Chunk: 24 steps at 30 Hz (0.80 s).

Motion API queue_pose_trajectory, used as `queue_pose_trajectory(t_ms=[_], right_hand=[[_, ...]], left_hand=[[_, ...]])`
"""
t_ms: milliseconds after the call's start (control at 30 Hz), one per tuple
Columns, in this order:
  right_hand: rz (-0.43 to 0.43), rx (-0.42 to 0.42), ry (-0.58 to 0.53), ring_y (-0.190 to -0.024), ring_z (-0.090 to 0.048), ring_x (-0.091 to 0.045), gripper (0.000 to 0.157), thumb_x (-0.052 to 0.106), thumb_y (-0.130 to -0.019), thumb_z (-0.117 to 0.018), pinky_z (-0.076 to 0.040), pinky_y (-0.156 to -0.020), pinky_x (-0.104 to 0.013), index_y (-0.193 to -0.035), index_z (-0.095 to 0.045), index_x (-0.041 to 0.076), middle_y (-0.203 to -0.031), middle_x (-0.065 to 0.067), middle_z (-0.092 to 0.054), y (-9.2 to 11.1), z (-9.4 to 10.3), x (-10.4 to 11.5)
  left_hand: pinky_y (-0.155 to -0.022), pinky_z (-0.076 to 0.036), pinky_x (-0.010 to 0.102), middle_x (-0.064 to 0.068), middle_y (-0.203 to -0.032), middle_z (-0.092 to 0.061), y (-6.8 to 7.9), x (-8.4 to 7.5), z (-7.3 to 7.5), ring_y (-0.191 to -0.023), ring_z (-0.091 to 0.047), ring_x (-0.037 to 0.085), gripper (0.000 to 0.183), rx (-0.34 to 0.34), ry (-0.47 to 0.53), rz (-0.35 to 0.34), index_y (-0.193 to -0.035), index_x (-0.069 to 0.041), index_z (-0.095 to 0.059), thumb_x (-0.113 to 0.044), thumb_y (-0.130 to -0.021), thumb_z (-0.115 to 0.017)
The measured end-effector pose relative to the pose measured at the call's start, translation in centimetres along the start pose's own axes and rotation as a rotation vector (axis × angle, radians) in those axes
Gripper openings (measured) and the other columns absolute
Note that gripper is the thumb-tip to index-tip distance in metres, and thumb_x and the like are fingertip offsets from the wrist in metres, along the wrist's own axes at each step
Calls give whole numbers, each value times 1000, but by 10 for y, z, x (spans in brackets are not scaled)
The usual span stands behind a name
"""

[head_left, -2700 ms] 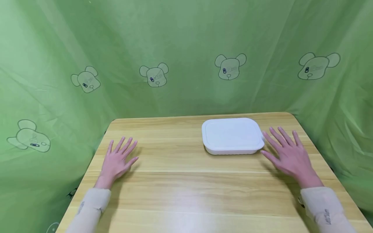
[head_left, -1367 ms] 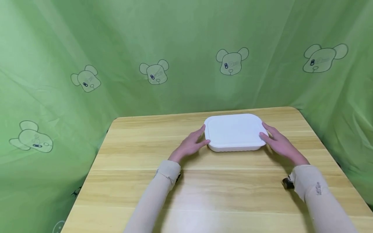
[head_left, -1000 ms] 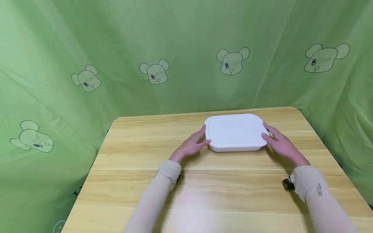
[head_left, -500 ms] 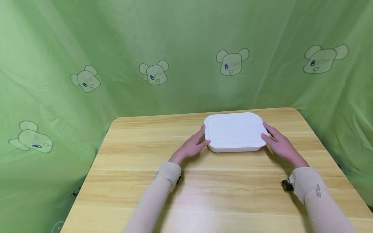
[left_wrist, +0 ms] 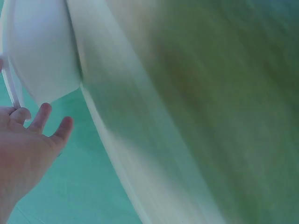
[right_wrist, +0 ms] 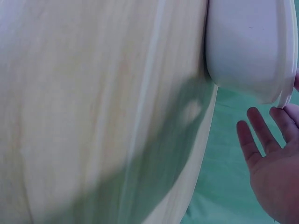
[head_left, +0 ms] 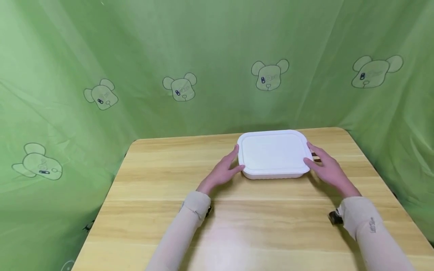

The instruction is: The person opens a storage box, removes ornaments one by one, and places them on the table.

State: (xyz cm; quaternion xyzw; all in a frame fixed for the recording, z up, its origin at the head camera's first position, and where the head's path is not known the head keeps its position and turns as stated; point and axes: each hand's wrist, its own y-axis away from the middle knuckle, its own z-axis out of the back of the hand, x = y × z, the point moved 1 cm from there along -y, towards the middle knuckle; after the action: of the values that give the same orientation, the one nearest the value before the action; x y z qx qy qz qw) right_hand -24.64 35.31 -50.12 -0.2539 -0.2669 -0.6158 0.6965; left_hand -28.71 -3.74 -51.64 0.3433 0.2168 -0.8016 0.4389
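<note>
A white rectangular food container (head_left: 274, 176) with rounded corners stands on the wooden table, right of the middle, under its flat white lid (head_left: 275, 152). My left hand (head_left: 219, 173) holds the lid's left edge, thumb at the near corner and fingers further back. On the opposite side my right hand (head_left: 329, 170) grips the lid's right edge in the same way. In the left wrist view the lid's rim (left_wrist: 13, 86) stands a little apart from the container's wall (left_wrist: 44, 46). The right wrist view shows fingertips under the rim (right_wrist: 284, 93). Inside the container is hidden.
The light wooden table (head_left: 162, 180) has rounded far corners. A green curtain (head_left: 217, 109) printed with bear heads hangs behind and along both sides. Dark wrist devices (head_left: 335, 217) show under both sleeves.
Both hands came in from the table's sides to the lid's edges, then stayed there. Over the last half second the lid's far edge has risen slightly against the table's back edge.
</note>
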Motion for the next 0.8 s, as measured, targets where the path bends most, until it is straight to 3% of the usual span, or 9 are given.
queue_pose_trajectory(t_ms=[100,200,267,467,600,800], right_hand=[[44,-51,30,-114,-57,-48,72,40,-108,-54,-56,-93,-50,-166,-18,17,-157,-35,-35,1,0,-1],[74,-106,49,-100,-59,-28,70,35,-106,-59,-52,-76,-23,-164,-26,14,-150,-33,-44,2,2,0],[85,-135,53,-93,-57,-17,70,33,-105,-62,-49,-70,-16,-164,-29,14,-144,-29,-50,2,3,2],[103,-193,58,-82,-52,-5,68,29,-103,-65,-46,-66,-14,-161,-35,10,-111,-18,-60,1,3,10],[89,-211,30,-82,-51,-2,66,27,-102,-66,-45,-65,-11,-159,-39,8,-109,-17,-61,1,4,13],[82,-230,14,-83,-50,3,65,25,-101,-68,-42,-67,-8,-158,-42,8,-110,-16,-61,3,6,14]], left_hand=[[-130,-22,44,-9,-173,-14,2,-1,-1,-158,-26,24,84,-23,15,4,-166,-35,-4,-50,-104,-57],[-123,-38,41,-6,-172,-24,2,-3,-2,-147,-45,24,84,-52,78,6,-166,-35,-9,-42,-102,-64],[-115,-48,36,-3,-169,-33,1,-4,-1,-135,-56,22,83,-84,137,1,-166,-33,-15,-33,-101,-68],[-105,-53,26,9,-155,-50,0,-9,3,-112,-65,19,77,-191,256,-55,-162,-16,-34,-9,-96,-73],[-102,-55,22,10,-156,-49,0,-11,4,-109,-66,17,77,-198,319,-57,-161,-13,-37,-2,-94,-73],[-98,-57,21,7,-158,-47,2,-17,7,-109,-66,17,79,-201,408,-41,-160,-16,-39,1,-92,-74]])
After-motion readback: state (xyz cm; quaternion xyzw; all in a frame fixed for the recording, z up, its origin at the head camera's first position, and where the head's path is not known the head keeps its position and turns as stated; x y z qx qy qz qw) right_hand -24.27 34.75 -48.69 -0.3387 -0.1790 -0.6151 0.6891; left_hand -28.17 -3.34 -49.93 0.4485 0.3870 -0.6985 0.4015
